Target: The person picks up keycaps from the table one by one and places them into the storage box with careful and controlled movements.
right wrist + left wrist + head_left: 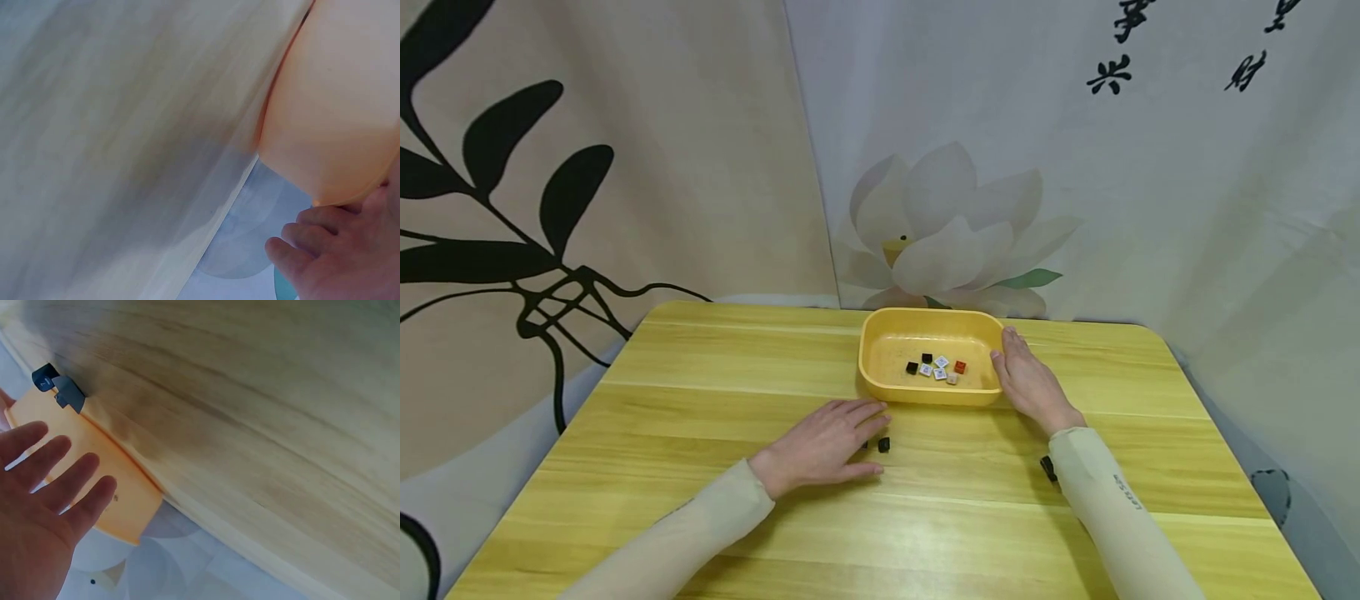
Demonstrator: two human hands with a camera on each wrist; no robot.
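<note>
A yellow tray stands near the table's far edge, holding several small cube-like keycaps, black, white and orange-red. My left hand is left of and nearer than the tray, its fingers straight and slightly spread. Close to its fingertips lie a black keycap and another dark piece, partly hidden by the hand. In the left wrist view, dark keycaps stand by the tray wall, one with a pale mark. My right hand holds the tray's right side, thumb over the rim and fingers outside.
Another black piece lies beside my right sleeve, partly covered by it. The wooden table backs onto a curtain printed with leaves and a lotus.
</note>
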